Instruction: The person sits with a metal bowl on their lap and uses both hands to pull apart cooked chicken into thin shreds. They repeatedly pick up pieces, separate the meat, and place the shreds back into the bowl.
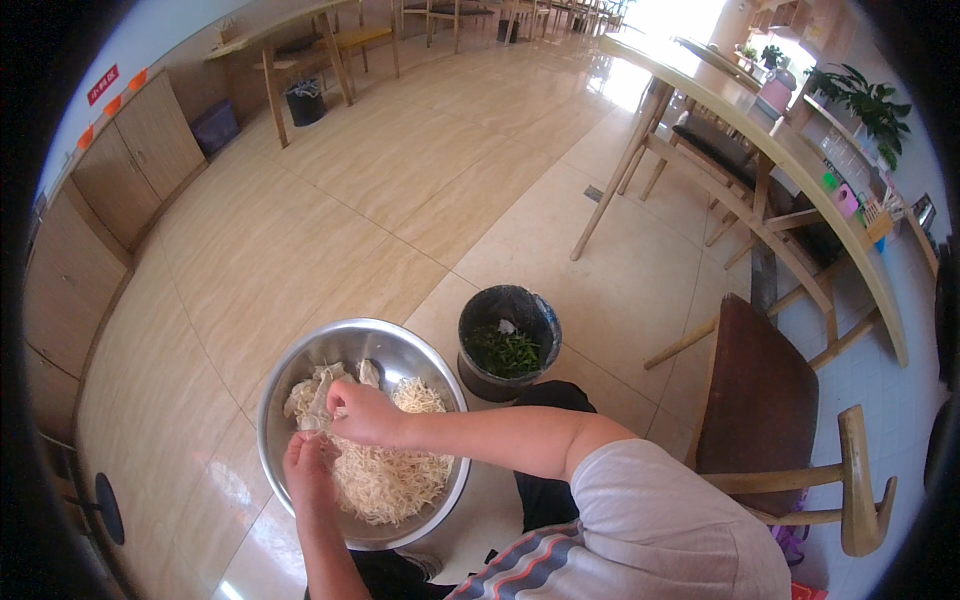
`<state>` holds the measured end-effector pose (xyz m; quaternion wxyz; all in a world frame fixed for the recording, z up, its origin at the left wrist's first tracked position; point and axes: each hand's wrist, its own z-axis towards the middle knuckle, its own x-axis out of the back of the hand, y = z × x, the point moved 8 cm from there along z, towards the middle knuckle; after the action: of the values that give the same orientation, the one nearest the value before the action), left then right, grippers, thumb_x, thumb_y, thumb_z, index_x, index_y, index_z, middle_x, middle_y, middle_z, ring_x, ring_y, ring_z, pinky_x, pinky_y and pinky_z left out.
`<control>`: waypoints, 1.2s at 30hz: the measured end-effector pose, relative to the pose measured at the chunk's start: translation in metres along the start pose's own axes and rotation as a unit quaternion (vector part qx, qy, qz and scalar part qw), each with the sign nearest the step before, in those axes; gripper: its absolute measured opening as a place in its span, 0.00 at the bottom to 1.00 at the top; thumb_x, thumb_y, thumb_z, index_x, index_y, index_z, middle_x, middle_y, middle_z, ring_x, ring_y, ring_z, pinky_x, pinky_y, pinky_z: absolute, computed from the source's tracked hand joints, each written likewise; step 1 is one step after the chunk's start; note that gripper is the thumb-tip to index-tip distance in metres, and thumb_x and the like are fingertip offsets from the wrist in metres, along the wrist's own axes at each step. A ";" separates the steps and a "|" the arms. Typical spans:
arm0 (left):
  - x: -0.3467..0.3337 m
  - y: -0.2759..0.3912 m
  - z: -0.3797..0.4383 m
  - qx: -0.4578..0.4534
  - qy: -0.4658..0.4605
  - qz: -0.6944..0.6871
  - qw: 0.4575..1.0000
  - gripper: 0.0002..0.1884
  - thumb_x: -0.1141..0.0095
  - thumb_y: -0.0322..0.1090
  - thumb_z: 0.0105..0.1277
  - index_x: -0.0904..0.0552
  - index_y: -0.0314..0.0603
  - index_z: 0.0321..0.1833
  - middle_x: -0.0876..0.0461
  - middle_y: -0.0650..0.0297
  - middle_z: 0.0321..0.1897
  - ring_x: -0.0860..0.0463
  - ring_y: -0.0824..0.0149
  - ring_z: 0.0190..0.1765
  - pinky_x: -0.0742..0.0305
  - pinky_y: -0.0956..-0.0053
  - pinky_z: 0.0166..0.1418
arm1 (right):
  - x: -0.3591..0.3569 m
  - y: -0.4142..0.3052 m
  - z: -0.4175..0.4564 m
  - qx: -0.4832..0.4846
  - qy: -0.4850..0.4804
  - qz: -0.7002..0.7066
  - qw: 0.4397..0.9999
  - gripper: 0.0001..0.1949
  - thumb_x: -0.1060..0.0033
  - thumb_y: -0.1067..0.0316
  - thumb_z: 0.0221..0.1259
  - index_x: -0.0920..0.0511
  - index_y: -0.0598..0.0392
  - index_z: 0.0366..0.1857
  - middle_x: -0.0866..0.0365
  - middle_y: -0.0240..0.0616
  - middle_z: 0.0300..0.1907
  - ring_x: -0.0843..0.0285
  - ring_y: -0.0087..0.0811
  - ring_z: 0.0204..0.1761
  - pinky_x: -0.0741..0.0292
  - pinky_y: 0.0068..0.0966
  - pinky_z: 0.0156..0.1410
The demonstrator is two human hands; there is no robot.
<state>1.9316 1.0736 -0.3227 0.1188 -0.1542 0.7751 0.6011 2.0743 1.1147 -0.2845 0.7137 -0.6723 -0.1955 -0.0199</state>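
Observation:
A wide stainless steel basin (455,495) sits before me on the floor. In its near part lies a heap of thin pale shreds (394,484), which look like shredded bean curd or noodles. Broader crumpled pale pieces (304,397) lie along its far left side. My right hand (366,414) reaches across over the basin, fingers curled and pinching a pale bit. Just below it, my left hand (309,461) pinches at the same pale strands near the left rim. The fingers partly hide what lies between the two hands.
A dark lined bin (510,341) holding green leafy scraps stands right of the basin. A brown-backed wooden chair (757,397) and a long wooden table (795,154) are at the right. Wooden cabinets (112,169) line the left wall.

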 end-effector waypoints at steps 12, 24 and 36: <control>-0.002 -0.012 -0.003 0.040 0.000 0.027 0.999 0.05 0.49 0.33 0.68 0.25 0.41 0.36 0.23 0.67 0.29 0.23 0.73 0.33 0.24 0.75 0.43 | -0.017 0.001 -0.002 0.028 -0.062 -0.005 0.998 0.10 0.40 0.69 0.48 0.26 0.57 0.35 0.20 0.44 0.33 0.21 0.40 0.39 0.27 0.33 0.44; -0.007 -0.016 -0.003 0.023 0.024 0.161 0.986 0.05 0.43 0.29 0.63 0.24 0.39 0.39 0.24 0.68 0.27 0.24 0.77 0.29 0.26 0.83 0.32 | -0.016 0.008 -0.003 -0.063 -0.069 -0.028 0.995 0.14 0.45 0.76 0.54 0.29 0.61 0.46 0.22 0.48 0.41 0.22 0.41 0.46 0.27 0.32 0.50; 0.009 -0.027 0.003 -0.035 0.075 0.285 0.955 0.05 0.41 0.23 0.57 0.24 0.36 0.34 0.25 0.70 0.23 0.27 0.78 0.26 0.31 0.82 0.28 | -0.038 0.017 -0.009 -0.068 -0.098 0.011 0.993 0.20 0.52 0.80 0.57 0.32 0.64 0.55 0.24 0.55 0.49 0.21 0.44 0.48 0.22 0.34 0.46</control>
<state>1.9339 1.0696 -0.3505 -0.1217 0.0244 0.7723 0.6230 2.0462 1.0990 -0.3129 0.6436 -0.7203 -0.2555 0.0408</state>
